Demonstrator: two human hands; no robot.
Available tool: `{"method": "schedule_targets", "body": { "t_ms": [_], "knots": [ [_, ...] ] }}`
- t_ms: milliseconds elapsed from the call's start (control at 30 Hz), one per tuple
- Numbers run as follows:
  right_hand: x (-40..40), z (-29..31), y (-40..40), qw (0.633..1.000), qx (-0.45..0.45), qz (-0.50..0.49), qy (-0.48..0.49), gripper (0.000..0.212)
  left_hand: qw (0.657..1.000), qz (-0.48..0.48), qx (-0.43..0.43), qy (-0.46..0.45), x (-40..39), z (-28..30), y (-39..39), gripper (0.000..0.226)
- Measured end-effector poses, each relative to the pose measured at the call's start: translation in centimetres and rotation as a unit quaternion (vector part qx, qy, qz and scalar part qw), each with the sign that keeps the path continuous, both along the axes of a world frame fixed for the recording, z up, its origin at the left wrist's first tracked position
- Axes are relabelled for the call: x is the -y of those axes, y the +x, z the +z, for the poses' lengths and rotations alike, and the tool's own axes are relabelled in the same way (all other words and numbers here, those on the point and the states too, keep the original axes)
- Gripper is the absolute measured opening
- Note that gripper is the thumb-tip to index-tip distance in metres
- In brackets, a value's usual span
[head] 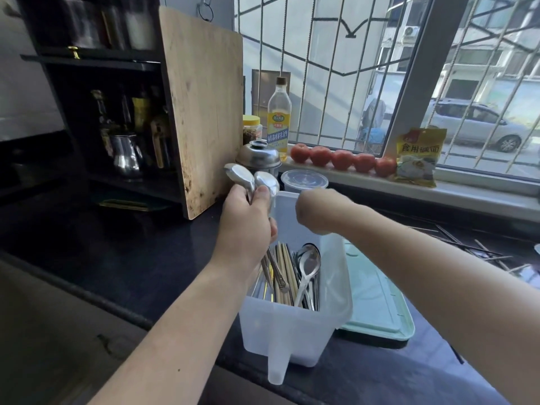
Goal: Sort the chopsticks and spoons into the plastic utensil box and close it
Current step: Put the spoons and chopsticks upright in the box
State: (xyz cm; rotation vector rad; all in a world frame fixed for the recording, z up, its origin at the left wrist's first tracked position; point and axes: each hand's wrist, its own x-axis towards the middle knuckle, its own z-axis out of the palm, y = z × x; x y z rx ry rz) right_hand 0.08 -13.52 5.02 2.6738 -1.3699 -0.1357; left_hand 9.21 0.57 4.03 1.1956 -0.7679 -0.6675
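- While the left hand (248, 217) grips two spoons (252, 178) by their handles, bowls up at 12 o'clock, the handles point down into the box (295, 325); a loose grip could let one slide and clatter out over the rim.
- Right hand (317, 211) is curled at the box's far wall, at 3 o'clock from the left hand. Whether it holds the wall or merely rests there I cannot tell, since the fingers are hidden. If it is not steadying the box, a push from the spoons could tip it.
- Inside the box, chopsticks (285, 270) stand on the left and a big spoon (308, 267) on the right. Dropping the two spoons among the chopsticks would spoil the sorting.
- More chopsticks (473, 247) lie on the counter (122, 249) at 3 o'clock, well apart from the box, and are easy to forget.
- Green lid (377, 305) lies flat just beside the box at 4 o'clock. Utensils leaning high may stop it from shutting.
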Motion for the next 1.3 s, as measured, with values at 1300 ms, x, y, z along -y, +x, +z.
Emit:
{"method": "schedule_targets", "body": {
  "t_ms": [1300],
  "knots": [
    [-1.7, -0.3, 0.6, 0.999, -0.046, 0.010, 0.004, 0.014, 0.998, -0.007, -0.067, -0.004, -0.1, 0.3, 0.0, 0.032]
  ]
}}
